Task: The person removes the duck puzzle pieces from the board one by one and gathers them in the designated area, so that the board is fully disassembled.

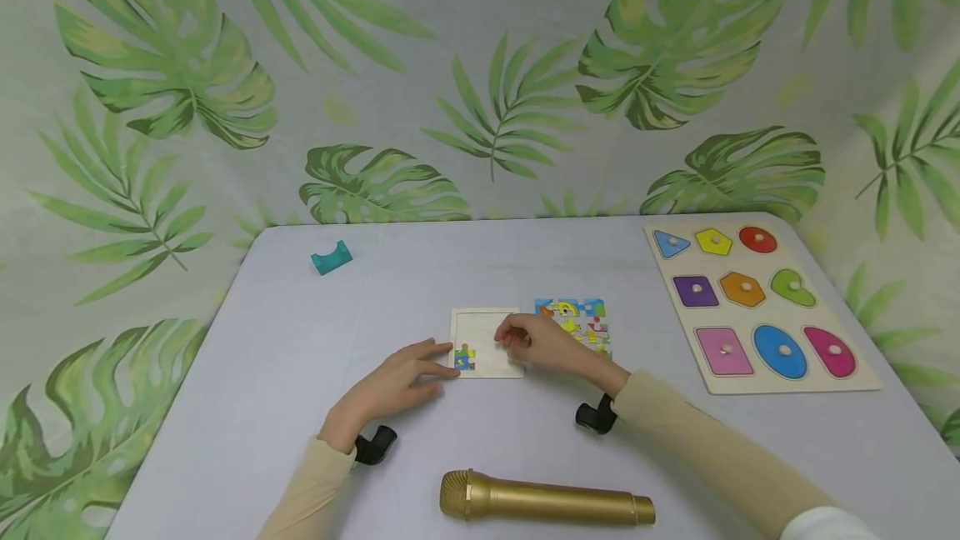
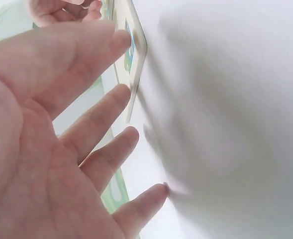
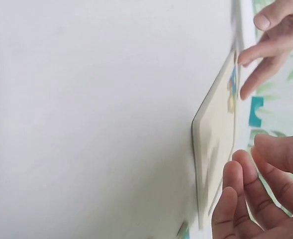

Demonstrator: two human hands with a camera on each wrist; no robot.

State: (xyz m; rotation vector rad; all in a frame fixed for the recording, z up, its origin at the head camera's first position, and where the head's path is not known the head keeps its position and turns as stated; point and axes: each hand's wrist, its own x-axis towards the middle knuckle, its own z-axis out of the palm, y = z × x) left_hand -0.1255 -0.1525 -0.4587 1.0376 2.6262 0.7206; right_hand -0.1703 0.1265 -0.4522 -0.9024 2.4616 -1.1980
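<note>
A shallow cream puzzle board (image 1: 486, 320) lies mid-table with a joined blue-and-green jigsaw piece (image 1: 464, 358) in its near left corner. My left hand (image 1: 405, 377) rests at the board's left edge, its fingers spread and fairly straight, the thumb and index near that corner. Above the right part of the board hovers my right hand (image 1: 536, 342), fingers loosely bent. No object shows between its fingertips in the right wrist view. Just right of the board, partly behind the right hand, lies a group of colourful jigsaw pieces (image 1: 592, 308) with a yellow duck picture.
A gold microphone (image 1: 555, 500) lies along the near side of the table. At the right is a large shape board (image 1: 716, 394) with several knobbed coloured shapes. A teal curved block (image 1: 332, 258) sits at the back left. Leaf-patterned cloth (image 1: 375, 107) hangs behind the table.
</note>
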